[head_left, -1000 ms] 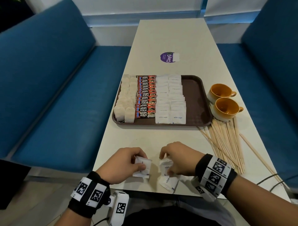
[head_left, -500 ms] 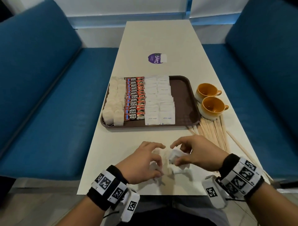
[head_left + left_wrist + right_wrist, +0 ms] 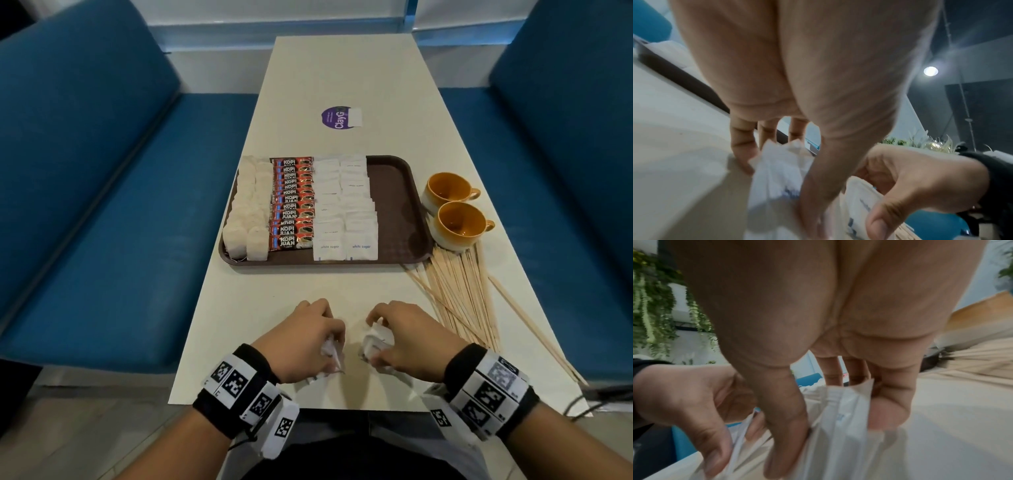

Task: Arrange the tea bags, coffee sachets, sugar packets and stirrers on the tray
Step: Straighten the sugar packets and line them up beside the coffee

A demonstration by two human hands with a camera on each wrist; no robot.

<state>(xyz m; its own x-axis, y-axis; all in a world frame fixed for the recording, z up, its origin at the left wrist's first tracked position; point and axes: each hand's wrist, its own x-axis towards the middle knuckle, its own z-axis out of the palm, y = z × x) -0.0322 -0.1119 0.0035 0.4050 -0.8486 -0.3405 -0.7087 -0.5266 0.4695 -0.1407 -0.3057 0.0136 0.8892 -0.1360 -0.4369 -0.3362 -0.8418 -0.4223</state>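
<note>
A brown tray (image 3: pixel 397 192) holds rows of tea bags (image 3: pixel 246 219), red coffee sachets (image 3: pixel 293 202) and white sugar packets (image 3: pixel 346 212); its right part is bare. Wooden stirrers (image 3: pixel 459 294) lie fanned on the table right of the tray. Near the table's front edge my left hand (image 3: pixel 308 339) pinches white sugar packets (image 3: pixel 774 175) between thumb and fingers. Beside it my right hand (image 3: pixel 400 337) grips more sugar packets (image 3: pixel 840 421). Both bundles stand on edge on the table, a small gap between them.
Two orange cups (image 3: pixel 455 212) stand right of the tray, above the stirrers. A purple round sticker (image 3: pixel 337 118) lies further up the white table (image 3: pixel 274 294). Blue bench seats (image 3: pixel 102 205) flank the table on both sides. A cable (image 3: pixel 589 401) hangs off the front right corner.
Both hands have gathered the loose sugar packets from the table's front edge into upright bundles and drawn slightly apart. The head view has shifted.
</note>
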